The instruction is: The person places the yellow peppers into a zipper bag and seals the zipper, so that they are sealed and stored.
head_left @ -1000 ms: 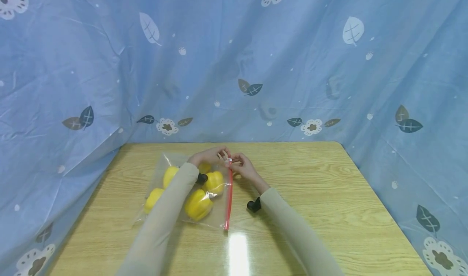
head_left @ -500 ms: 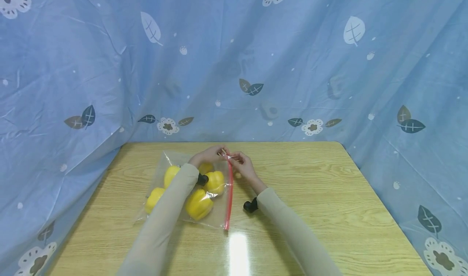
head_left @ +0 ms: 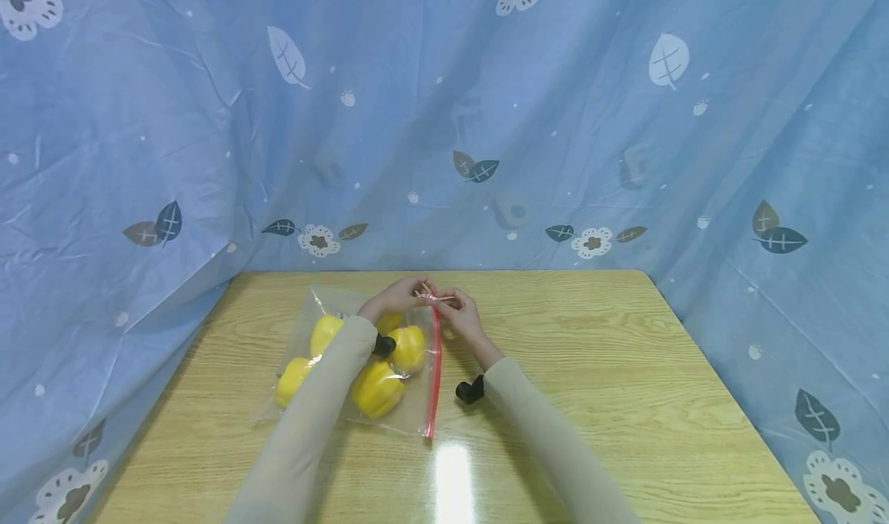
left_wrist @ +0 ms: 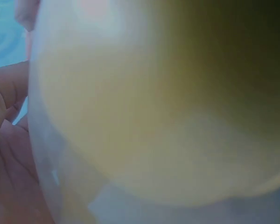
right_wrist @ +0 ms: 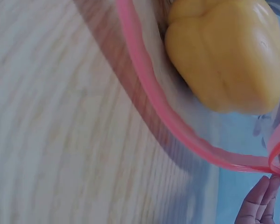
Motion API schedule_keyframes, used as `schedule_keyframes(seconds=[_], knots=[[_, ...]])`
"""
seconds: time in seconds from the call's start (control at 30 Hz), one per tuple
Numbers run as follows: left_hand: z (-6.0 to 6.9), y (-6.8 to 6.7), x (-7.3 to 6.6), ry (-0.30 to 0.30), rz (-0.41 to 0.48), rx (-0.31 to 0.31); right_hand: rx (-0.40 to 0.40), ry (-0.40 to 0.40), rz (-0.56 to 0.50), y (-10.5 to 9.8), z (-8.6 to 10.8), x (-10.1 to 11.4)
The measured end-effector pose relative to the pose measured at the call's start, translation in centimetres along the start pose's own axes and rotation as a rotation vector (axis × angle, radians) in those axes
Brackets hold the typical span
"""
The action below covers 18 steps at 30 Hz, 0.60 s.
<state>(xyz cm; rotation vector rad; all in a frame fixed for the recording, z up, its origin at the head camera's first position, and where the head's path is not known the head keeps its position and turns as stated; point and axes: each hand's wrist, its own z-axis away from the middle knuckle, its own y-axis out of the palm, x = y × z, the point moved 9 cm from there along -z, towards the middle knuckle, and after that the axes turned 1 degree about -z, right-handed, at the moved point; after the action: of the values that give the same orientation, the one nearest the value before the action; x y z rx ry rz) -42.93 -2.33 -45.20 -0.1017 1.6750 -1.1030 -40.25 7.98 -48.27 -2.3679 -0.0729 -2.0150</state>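
A clear zip bag [head_left: 417,404] with a red zip strip [head_left: 435,370] lies flat, holding several yellow bell peppers [head_left: 377,389]. My left hand [head_left: 401,295] reaches over the bag and pinches the far end of the zip edge. Close beside it, my right hand [head_left: 464,316] pinches the same corner from the right. In the right wrist view the strip curves up to the fingertips [right_wrist: 256,200], with a bell pepper [right_wrist: 224,51] behind the plastic. A blurred bell pepper [left_wrist: 130,116] fills most of the left wrist view, part of the left hand [left_wrist: 11,154] at its edge.
The bag rests on a wooden table [head_left: 590,339], left of its middle. A blue patterned curtain [head_left: 444,123] hangs behind the table and along both sides. Black wrist cameras [head_left: 471,390] are strapped at the sleeves.
My right hand and forearm have shifted slightly left, closer to the left hand. The far end of the zip edge has turned and now stretches sideways between the fingers.
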Motion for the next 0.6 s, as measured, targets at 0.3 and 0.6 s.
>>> schedule_keyframes(seconds=[0.3, 0.6], knots=[[0.0, 0.3, -0.9, 0.038, 0.031, -0.012, -0.043, 0.078, -0.032, -1.2, -0.2, -0.9], [0.5, -0.2, -1.0, 0.041, 0.053, -0.055, 0.048, 0.134, -0.062, -0.8, 0.0, -1.0]])
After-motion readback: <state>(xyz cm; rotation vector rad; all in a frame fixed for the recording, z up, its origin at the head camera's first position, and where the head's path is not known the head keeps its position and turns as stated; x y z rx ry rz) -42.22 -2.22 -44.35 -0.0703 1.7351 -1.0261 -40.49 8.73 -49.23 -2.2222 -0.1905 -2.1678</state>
